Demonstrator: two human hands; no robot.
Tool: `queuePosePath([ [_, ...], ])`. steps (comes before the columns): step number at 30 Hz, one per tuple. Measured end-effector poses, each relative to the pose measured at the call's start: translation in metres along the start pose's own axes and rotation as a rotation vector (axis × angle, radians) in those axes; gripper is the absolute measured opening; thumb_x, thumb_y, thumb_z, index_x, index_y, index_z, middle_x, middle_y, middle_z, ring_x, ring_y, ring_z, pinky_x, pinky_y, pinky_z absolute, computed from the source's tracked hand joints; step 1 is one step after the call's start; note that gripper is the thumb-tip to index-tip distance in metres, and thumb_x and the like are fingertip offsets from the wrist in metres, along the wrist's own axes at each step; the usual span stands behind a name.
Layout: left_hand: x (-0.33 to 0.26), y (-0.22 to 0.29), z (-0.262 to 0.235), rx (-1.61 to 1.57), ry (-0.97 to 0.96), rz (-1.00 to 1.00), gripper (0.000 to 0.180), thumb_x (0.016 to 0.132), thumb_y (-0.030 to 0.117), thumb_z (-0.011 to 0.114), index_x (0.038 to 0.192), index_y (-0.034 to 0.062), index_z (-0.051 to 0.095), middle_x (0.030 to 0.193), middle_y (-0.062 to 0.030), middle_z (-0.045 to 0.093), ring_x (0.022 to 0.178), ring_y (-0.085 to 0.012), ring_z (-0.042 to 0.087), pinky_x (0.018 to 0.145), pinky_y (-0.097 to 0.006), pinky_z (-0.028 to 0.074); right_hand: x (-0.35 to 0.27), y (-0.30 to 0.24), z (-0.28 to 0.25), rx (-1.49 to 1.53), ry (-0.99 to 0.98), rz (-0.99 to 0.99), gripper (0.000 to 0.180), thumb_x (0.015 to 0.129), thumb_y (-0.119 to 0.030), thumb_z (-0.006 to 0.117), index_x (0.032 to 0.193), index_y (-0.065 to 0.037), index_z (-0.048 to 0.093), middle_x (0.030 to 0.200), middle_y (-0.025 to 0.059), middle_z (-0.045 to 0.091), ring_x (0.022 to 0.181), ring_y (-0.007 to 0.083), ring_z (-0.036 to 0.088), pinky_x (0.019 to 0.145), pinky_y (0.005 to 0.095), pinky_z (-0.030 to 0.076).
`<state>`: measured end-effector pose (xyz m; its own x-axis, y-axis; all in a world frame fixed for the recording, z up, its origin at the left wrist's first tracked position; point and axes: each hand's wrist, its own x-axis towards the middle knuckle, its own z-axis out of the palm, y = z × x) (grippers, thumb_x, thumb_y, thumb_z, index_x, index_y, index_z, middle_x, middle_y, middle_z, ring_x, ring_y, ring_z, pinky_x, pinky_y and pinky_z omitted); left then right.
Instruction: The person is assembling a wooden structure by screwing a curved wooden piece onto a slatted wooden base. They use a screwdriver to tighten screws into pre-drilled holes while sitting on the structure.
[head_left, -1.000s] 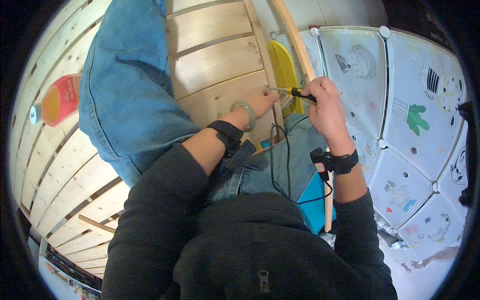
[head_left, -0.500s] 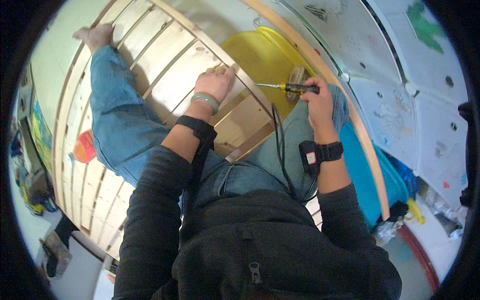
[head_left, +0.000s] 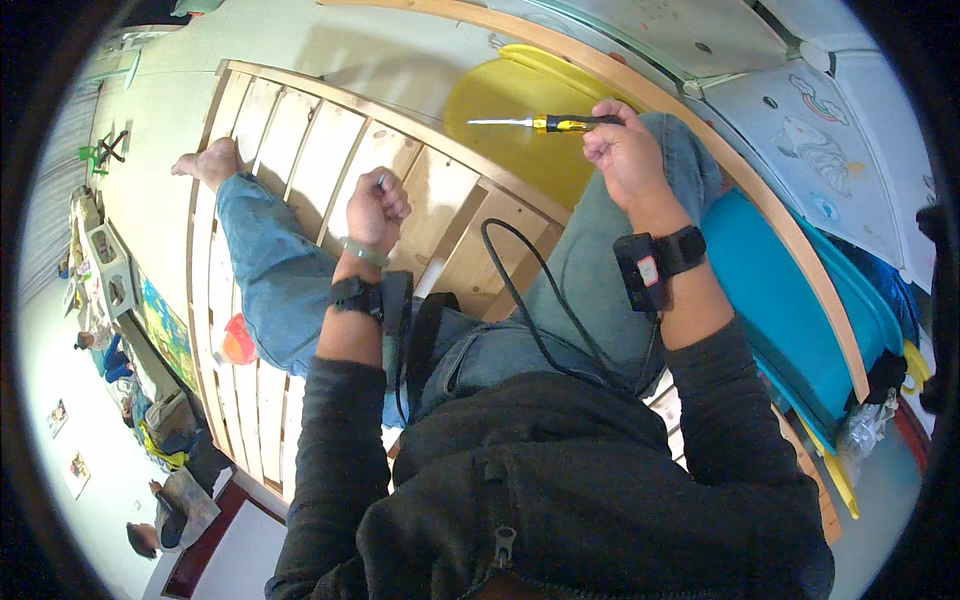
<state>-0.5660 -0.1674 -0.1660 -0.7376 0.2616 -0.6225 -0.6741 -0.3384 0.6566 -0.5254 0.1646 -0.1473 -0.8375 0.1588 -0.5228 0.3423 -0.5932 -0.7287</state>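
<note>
My right hand [head_left: 628, 158] is closed round the black and yellow handle of a screwdriver [head_left: 572, 123]. Its bare metal shaft points left, in front of a yellow round plastic tub [head_left: 500, 92]. To the left, my left hand [head_left: 377, 212] is held with curled fingers above the light wooden slats [head_left: 325, 148]. A small dark spot shows at its fingertips, but I cannot make out whether it is a held thing. The wooden edge rail [head_left: 420, 130] of the slatted frame runs between the two hands, touched by neither.
A black cable [head_left: 520, 232] loops over my lap. A curved wooden rail [head_left: 770, 195] passes on the right, beside a teal plastic tub [head_left: 790, 300] and white panels with drawings [head_left: 820, 150]. A red object [head_left: 238, 340] lies on the slats by my left leg.
My left hand has come off the edge rail, moving left and nearer to me with fingers curled. The screwdriver has lifted away from the rail. The whole view has shifted.
</note>
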Motion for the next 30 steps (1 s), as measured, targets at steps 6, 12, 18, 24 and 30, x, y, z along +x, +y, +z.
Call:
queuePosePath([
  [6,-0.049,-0.006,-0.017,-0.261,-0.124,0.027,0.019,0.086,0.024,0.043,0.073,0.0099,0.044,0.059,0.0018,0.032,0.05,-0.01,0.027,0.046,-0.025,0.022,0.004,0.002,0.004,-0.076,-0.033,0.016,0.024,0.076,0.002,0.059,0.097,-0.007,0.054,0.074,0.0005,0.051,0.061,0.0109,0.049,0.058,0.0244,0.042],
  [12,-0.042,-0.017,-0.019,0.099,0.286,-0.126,0.016,0.092,0.027,0.048,0.085,0.0138,0.052,0.06,0.0064,0.034,0.049,-0.0067,0.029,0.044,-0.022,0.023,0.001,0.004,0.037,-0.41,0.03,0.007,0.02,0.088,-0.021,0.061,0.095,-0.004,0.055,0.076,0.0032,0.056,0.06,0.0112,0.058,0.056,0.0242,0.049],
  [18,-0.033,-0.019,-0.007,-0.081,0.166,-0.15,0.021,0.097,0.021,0.042,0.109,0.0106,0.056,0.069,0.0064,0.042,0.053,-0.005,0.032,0.046,-0.019,0.027,0.024,0.005,0.094,-0.682,-0.133,0.022,0.025,0.092,-0.029,0.06,0.096,-0.004,0.057,0.083,0.0012,0.056,0.063,0.008,0.057,0.058,0.02,0.049],
  [24,-0.021,-0.018,-0.001,-0.188,0.029,-0.26,0.025,0.096,0.03,0.044,0.098,0.0104,0.058,0.066,0.0062,0.041,0.053,-0.0058,0.034,0.048,-0.021,0.029,0.053,0.022,0.143,-1.14,-0.231,-0.267,0.025,0.088,-0.027,0.063,0.09,-0.002,0.061,0.078,0.0049,0.063,0.066,0.013,0.06,0.062,0.0252,0.049],
  [30,-0.02,-0.018,-0.007,-0.063,0.05,-0.184,0.026,0.094,0.035,0.049,0.089,0.0108,0.057,0.059,0.0083,0.033,0.048,-0.0052,0.028,0.044,-0.022,0.023,0.053,0.022,0.165,-1.367,-0.23,-0.53,0.023,0.084,-0.026,0.064,0.088,-0.003,0.063,0.075,0.0103,0.065,0.069,0.0223,0.062,0.064,0.0325,0.049],
])
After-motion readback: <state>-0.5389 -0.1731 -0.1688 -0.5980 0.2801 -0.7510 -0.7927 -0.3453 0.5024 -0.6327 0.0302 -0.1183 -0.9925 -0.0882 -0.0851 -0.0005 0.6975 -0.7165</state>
